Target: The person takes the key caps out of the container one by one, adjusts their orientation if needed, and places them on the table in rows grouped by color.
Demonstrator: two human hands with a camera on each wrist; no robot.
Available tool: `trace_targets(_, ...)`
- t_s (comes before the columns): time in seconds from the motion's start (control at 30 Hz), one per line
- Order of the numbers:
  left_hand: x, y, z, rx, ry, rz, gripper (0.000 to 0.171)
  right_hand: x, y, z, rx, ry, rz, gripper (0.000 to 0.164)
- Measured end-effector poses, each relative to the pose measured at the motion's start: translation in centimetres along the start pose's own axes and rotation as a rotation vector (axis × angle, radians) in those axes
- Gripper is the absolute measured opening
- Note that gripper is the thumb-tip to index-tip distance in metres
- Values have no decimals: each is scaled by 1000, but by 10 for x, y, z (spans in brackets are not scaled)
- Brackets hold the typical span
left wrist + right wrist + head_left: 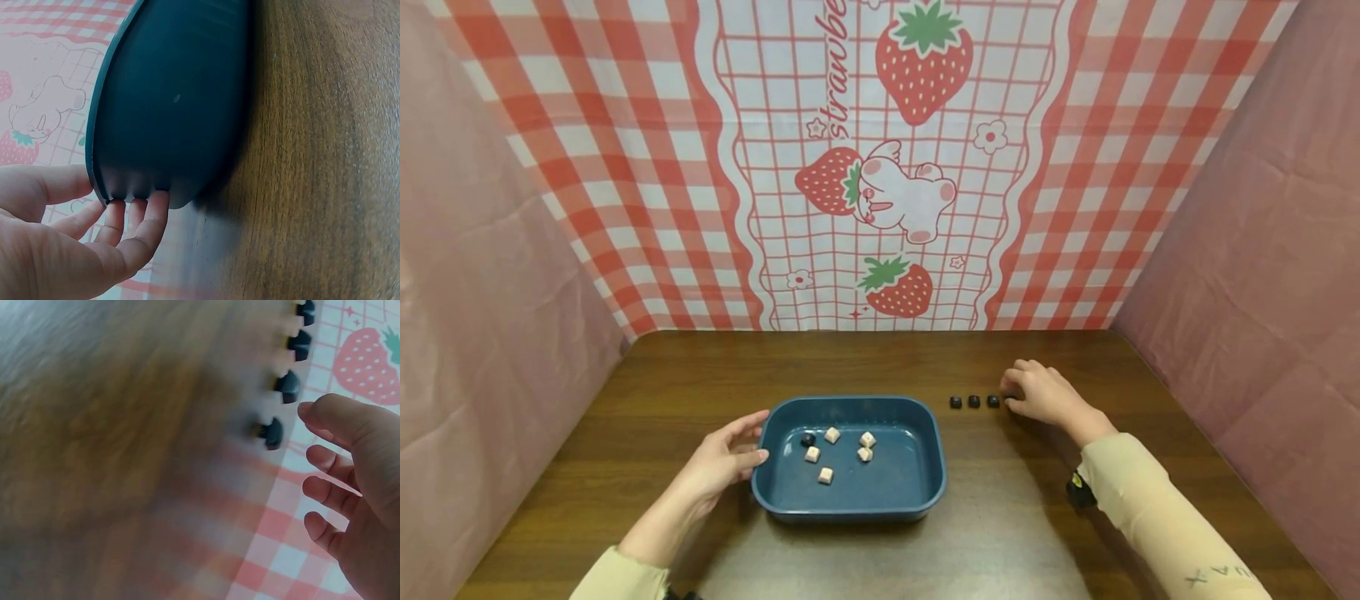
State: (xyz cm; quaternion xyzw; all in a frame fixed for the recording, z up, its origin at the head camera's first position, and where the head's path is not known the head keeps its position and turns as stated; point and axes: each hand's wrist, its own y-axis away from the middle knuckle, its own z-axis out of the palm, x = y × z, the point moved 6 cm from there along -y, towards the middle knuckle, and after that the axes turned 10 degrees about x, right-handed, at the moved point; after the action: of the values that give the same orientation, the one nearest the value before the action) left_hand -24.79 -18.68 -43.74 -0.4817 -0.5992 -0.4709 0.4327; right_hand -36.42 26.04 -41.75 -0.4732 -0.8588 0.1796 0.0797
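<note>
A blue rectangular tray (850,508) stands on the table, with several white keycaps (825,476) and one black keycap (808,439) lying inside. My left hand (718,462) holds the tray's left end, thumb at the rim and fingertips against the outer wall (175,100). Right of the tray, several black keycaps (973,401) lie in a row. My right hand (1043,393) hovers at the row's right end, partly covering the last one in the head view. In the right wrist view that end keycap (272,433) sits just off the loosely bent fingers, which hold nothing.
The brown wooden table (1000,517) runs back to a red-and-white checked cloth (647,167) with strawberry prints. Pink cloth (1247,250) hangs at both sides.
</note>
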Motion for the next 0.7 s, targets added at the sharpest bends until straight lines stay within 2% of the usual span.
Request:
trace_targets(0.3,0,0,0,2,-1,-3,55,-26,-16,-22,70,19,-60,22)
trace_targets(0.53,0,1,0,0,7,-5,56,-50,-34,-35,42,10,-94,24)
trace_targets(0.7,1,1,0,2,12,-8,56,-68,-48,-45,52,15,-139,25)
